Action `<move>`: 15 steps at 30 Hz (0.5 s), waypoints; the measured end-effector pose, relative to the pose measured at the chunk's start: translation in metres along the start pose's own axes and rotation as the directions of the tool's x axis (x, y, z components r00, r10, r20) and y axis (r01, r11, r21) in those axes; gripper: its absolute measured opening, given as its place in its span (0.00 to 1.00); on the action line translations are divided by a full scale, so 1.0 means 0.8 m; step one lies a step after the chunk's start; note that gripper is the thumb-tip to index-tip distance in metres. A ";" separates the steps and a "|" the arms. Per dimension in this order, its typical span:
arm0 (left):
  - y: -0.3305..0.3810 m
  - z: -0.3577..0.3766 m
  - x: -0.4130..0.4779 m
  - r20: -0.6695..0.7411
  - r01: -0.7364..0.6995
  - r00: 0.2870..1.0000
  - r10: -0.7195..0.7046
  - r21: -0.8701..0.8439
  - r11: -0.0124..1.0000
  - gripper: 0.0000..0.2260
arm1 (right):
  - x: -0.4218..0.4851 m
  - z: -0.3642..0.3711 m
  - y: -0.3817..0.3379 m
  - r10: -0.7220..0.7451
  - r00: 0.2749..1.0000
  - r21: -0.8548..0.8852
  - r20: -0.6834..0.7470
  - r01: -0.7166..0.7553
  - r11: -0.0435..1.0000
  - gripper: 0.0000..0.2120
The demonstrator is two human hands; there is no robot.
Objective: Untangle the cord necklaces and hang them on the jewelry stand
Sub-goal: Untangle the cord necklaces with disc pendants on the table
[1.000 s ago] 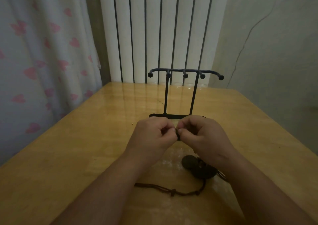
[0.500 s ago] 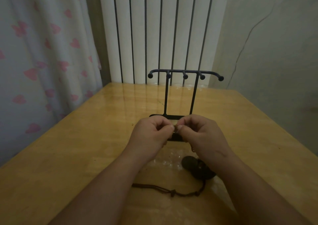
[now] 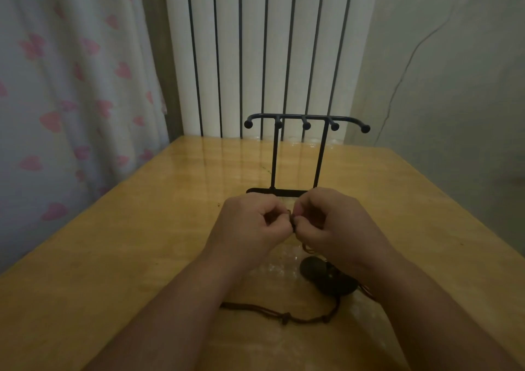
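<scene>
Cord necklaces (image 3: 289, 315) lie tangled at lower centre, both hands (image 3: 250, 223) (image 3: 338, 228) closed in a pinching grip on a knot to loosen it.

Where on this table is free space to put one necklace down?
The table is bare left of the left hand and right of the jewelry stand. Crowded: under the right hand, with dark pendants and cord.
</scene>
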State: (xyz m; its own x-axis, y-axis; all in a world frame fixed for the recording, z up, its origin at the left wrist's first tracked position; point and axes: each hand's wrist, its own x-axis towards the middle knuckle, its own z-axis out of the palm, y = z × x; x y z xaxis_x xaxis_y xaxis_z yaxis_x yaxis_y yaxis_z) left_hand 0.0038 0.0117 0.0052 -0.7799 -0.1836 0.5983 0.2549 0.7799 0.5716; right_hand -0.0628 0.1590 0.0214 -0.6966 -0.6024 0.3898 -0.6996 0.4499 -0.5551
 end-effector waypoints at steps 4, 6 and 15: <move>-0.003 -0.002 0.001 0.065 -0.083 0.995 0.076 0.105 0.991 0.05 | 0.001 -0.001 -0.005 -0.032 0.998 -0.141 0.050 0.039 0.989 0.05; -0.005 -0.002 0.001 0.095 -0.096 0.992 0.085 0.114 0.989 0.05 | 0.002 -0.001 -0.006 -0.043 0.996 -0.166 0.074 0.055 0.985 0.05; -0.007 -0.006 0.001 0.150 0.092 0.986 -0.073 -0.120 0.989 0.09 | 0.000 -0.002 -0.005 -0.031 0.994 -0.021 0.109 0.034 0.999 0.03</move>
State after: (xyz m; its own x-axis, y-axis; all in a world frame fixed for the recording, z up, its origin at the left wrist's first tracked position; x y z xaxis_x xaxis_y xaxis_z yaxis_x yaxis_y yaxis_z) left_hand 0.0042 0.0040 0.0050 -0.8733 -0.1485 0.4640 0.2492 0.6823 0.6873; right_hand -0.0602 0.1583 0.0251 -0.6527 -0.6846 0.3243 -0.7261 0.4432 -0.5258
